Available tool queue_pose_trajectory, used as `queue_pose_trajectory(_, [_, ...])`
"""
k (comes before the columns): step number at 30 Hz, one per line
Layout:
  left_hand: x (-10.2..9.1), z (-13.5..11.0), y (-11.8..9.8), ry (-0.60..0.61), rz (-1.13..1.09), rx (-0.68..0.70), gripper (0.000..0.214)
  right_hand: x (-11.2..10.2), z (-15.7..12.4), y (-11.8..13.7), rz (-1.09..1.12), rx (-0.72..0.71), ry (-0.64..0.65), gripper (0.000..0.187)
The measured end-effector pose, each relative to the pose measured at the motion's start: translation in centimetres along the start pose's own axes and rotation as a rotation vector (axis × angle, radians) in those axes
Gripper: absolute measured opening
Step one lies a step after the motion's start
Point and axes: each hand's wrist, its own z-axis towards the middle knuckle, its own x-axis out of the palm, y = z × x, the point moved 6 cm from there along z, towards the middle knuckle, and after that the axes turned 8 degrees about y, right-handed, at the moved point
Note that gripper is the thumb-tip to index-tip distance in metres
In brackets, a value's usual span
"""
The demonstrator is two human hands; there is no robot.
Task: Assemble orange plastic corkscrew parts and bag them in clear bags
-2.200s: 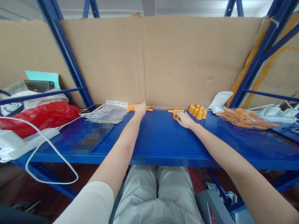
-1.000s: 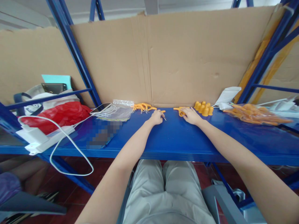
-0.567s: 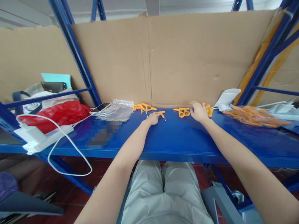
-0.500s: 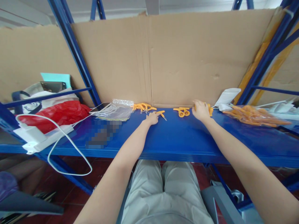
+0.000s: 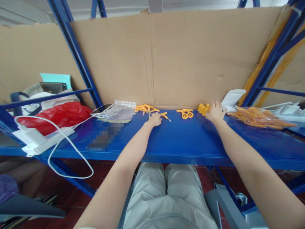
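Observation:
My left hand [image 5: 155, 119] lies on the blue shelf with its fingers apart. Just right of it, close against the fingers, is an orange-handled corkscrew [image 5: 164, 115] with its metal spiral pointing right and towards me. Several more orange corkscrew pieces [image 5: 145, 109] are heaped behind and left of that hand. Further right, my right hand [image 5: 216, 114] rests open, fingers spread, beside a small cluster of orange-yellow plastic pieces [image 5: 203, 109]. Between the hands sit two orange pieces with ring-shaped ends [image 5: 186, 114].
A clear bag of orange parts [image 5: 259, 117] lies at the right, near a white paper-like piece [image 5: 233, 97]. On the left are a plastic bag [image 5: 119, 115], white cables, a power strip [image 5: 51, 140] and a red bag [image 5: 59, 117]. Cardboard [image 5: 209, 57] stands behind the blue shelf [image 5: 181, 143].
My right hand has shifted right and spread its fingers, uncovering the orange-yellow pieces it was over. My left hand has barely moved beside the corkscrew.

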Motion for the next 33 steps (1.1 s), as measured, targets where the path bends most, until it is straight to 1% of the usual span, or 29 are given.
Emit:
queue_pose_trajectory(3, [0.0, 0.0, 0.0, -0.001, 0.000, 0.002, 0.047, 0.5, -0.4, 0.1, 0.001, 0.067, 0.217, 0.055])
queue_pose_trajectory(5, [0.1, 0.1, 0.0, -0.002, -0.001, 0.005, 0.048, 0.5, -0.7, 0.4, -0.002, 0.067, 0.281, 0.051])
queue_pose_trajectory(7, [0.1, 0.1, 0.0, -0.002, -0.003, 0.005, 0.048, 0.2, -0.8, 0.4, -0.005, 0.080, 0.261, 0.051])
queue_pose_trajectory(10, [0.0, 0.1, 0.0, -0.001, -0.006, 0.000, 0.048, -0.4, -0.8, 0.3, 0.020, 0.110, 0.184, 0.051])
queue_pose_trajectory(12, [0.0, 0.0, -0.1, 0.003, -0.009, 0.000, 0.048, -0.7, -0.9, 0.4, 0.040, 0.113, 0.138, 0.046])
queue_pose_trajectory(15, [-0.1, -0.2, -0.2, 0.006, -0.012, 0.001, 0.047, -1.2, -1.0, 0.9, 0.013, 0.121, 0.120, 0.035])
queue_pose_trajectory(19, [-0.3, -0.3, -0.3, 0.001, -0.005, -0.002, 0.047, -1.9, -1.2, 1.7, -0.078, 0.112, 0.120, 0.031])
queue_pose_trajectory(23, [-0.7, -0.3, -0.3, -0.024, 0.001, 0.001, 0.045, -1.8, -1.2, 1.9, -0.077, 0.111, 0.159, 0.034])
queue_pose_trajectory(28, [-1.1, -0.1, -0.3, -0.121, 0.007, 0.039, 0.040, -0.2, -0.5, 1.0, 0.099, 0.154, 0.243, 0.042])
queue_pose_trajectory(30, [-1.2, 0.0, -0.4, -0.150, 0.020, 0.055, 0.037, 0.4, -0.1, 0.9, 0.149, 0.137, 0.260, 0.038])
queue_pose_trajectory(33, [-1.3, 0.1, -0.4, -0.174, 0.045, 0.065, 0.035, 1.1, 0.3, 0.7, 0.141, 0.127, 0.306, 0.028])
